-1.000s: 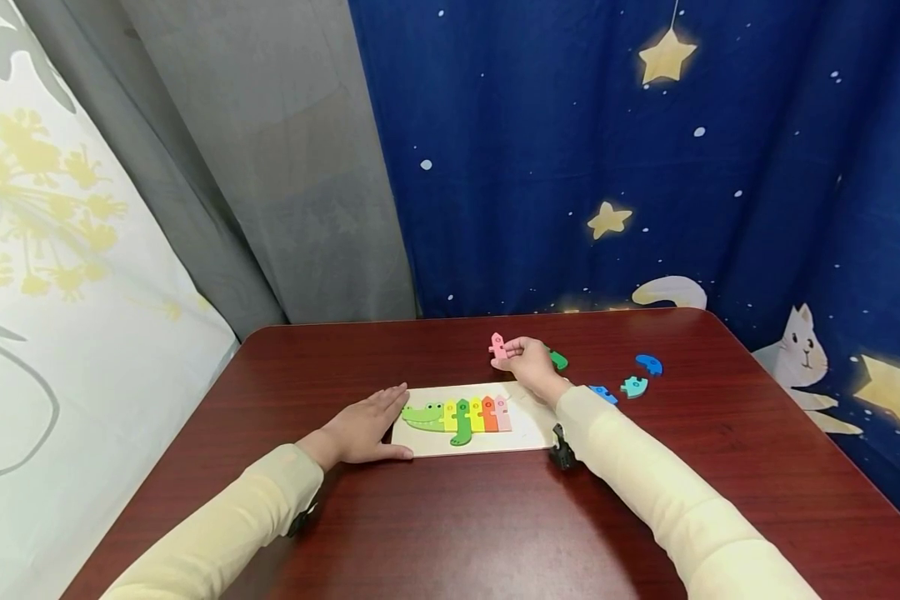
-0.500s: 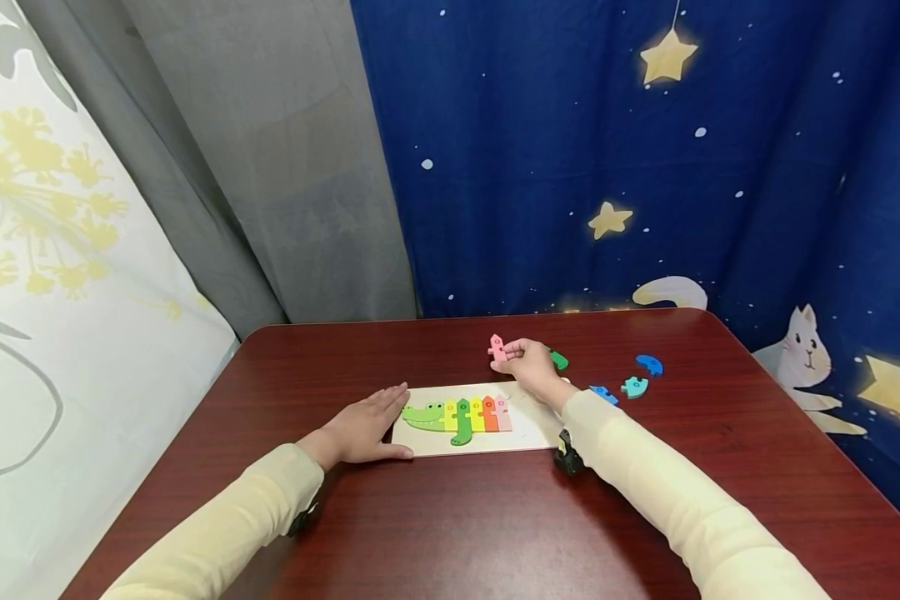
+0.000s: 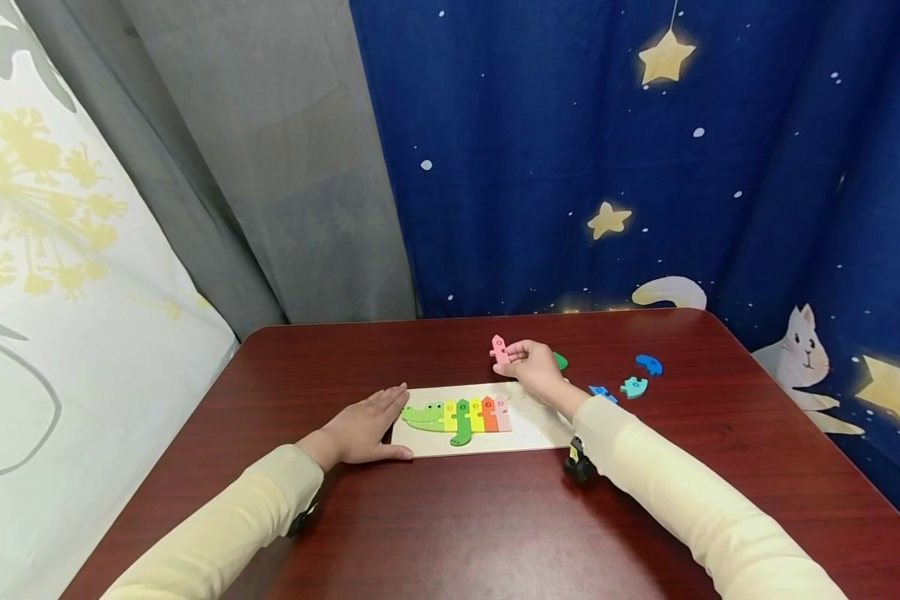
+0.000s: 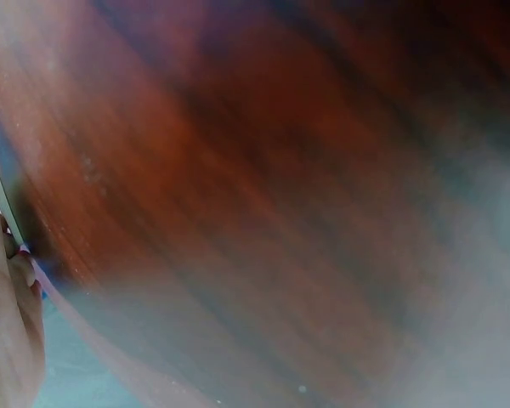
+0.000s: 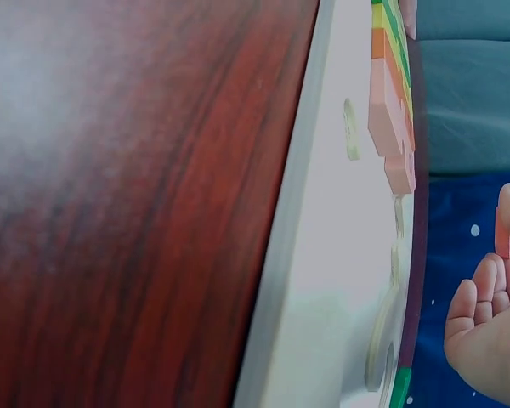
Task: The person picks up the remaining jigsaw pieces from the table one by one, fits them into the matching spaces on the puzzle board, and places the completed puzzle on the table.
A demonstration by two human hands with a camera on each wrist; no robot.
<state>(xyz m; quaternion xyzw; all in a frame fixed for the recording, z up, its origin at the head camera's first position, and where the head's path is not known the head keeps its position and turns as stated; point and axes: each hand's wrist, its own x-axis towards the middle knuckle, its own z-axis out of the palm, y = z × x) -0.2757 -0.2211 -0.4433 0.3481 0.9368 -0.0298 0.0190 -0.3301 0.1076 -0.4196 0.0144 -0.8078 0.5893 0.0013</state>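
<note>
A pale wooden puzzle board (image 3: 532, 421) lies on the table with a crocodile partly laid in it: a green head (image 3: 423, 416), then yellow, green, orange and light pink pieces side by side. My left hand (image 3: 362, 427) rests flat at the board's left end, fingers straight. Above the board's far edge, my right hand (image 3: 537, 367) pinches a pink puzzle piece (image 3: 500, 350) between thumb and fingers, held upright. In the right wrist view the same pink piece (image 5: 502, 231) shows edge-on at the thumb, and empty recesses show in the board. The left wrist view is mostly blurred table.
Right of the board lie a blue piece (image 3: 603, 393), a teal piece (image 3: 634, 387) and a curved blue piece (image 3: 649, 364). A green piece (image 3: 560, 361) is partly hidden behind the right hand. Curtains hang behind the dark red table (image 3: 450, 517).
My right hand, still pinching the pink piece, has shifted slightly to the right and nearer, covering more of the green piece. The left hand and the board have stayed put.
</note>
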